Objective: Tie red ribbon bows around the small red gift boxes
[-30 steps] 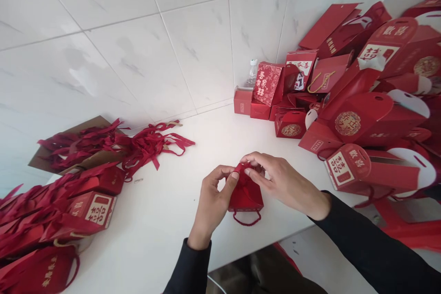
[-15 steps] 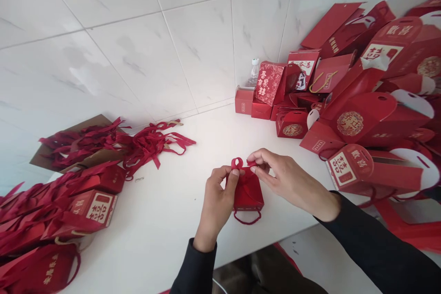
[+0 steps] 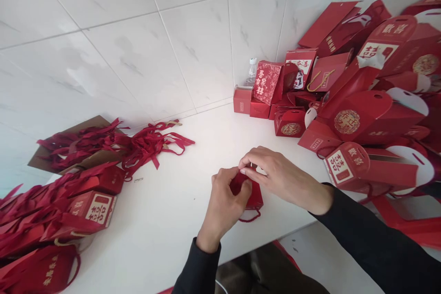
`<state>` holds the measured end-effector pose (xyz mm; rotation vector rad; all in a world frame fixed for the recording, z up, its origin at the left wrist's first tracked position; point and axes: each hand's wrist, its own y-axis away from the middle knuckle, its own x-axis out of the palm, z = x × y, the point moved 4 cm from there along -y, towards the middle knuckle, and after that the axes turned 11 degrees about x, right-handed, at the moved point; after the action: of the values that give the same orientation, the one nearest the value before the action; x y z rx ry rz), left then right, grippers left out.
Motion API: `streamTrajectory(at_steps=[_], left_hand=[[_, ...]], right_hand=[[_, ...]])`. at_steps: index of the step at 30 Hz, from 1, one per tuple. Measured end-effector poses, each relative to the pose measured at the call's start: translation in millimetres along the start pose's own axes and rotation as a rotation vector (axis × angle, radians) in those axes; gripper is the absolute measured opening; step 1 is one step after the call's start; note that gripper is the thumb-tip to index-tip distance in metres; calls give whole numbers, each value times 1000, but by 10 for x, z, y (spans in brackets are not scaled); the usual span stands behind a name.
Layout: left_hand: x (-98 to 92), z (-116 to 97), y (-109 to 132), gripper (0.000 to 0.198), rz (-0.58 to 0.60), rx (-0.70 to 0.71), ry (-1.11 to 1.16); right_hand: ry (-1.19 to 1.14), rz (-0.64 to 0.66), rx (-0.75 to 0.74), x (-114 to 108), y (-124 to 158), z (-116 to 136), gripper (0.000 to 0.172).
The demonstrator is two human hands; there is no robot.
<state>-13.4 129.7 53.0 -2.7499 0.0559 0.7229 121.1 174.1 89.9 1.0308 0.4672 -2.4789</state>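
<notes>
A small red gift box (image 3: 256, 196) stands on the white table in front of me, a twisted red cord handle (image 3: 253, 217) hanging at its near side. My left hand (image 3: 225, 200) is curled over the box's left part, its fingers closed on the red ribbon on top. From the right, my right hand (image 3: 275, 175) meets it, thumb and forefinger pinched on the ribbon at the left fingertips. Most of the ribbon and the top of the box are hidden behind my fingers.
Red gift boxes (image 3: 361, 124) are heaped on the right. A cardboard box of red ribbons (image 3: 86, 144) stands at the back left, with loose ribbons (image 3: 155, 144) beside it. More ribboned boxes (image 3: 98, 211) sit front left. A clear bottle (image 3: 251, 72) stands by the tiled wall.
My right hand has moved left, bringing its fingertips against the left hand's. The left hand has turned over the box, and the ribbon loop that stood up is now covered by fingers.
</notes>
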Motion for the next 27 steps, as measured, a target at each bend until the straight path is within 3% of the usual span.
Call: streamTrajectory(at_steps=[4,8,14,20,27], left_hand=[[17,62,-25,28,-9,-71,37],[10,109,-54,41,1,-75,84],[-21,166,-84,41,56,-146,244],[-28,171,-86,24,59,-269,446],[-64,123,-60,38,53,-226,459]], right_hand=[[-73,8,-28,-3,-15,-3,13],[-146,50,92,0,-2,-118,19],[-282,79,236,-6,22,-218,14],[-419,57,306,31,57,-204,11],[-564,77,299,188,130,-166,9]])
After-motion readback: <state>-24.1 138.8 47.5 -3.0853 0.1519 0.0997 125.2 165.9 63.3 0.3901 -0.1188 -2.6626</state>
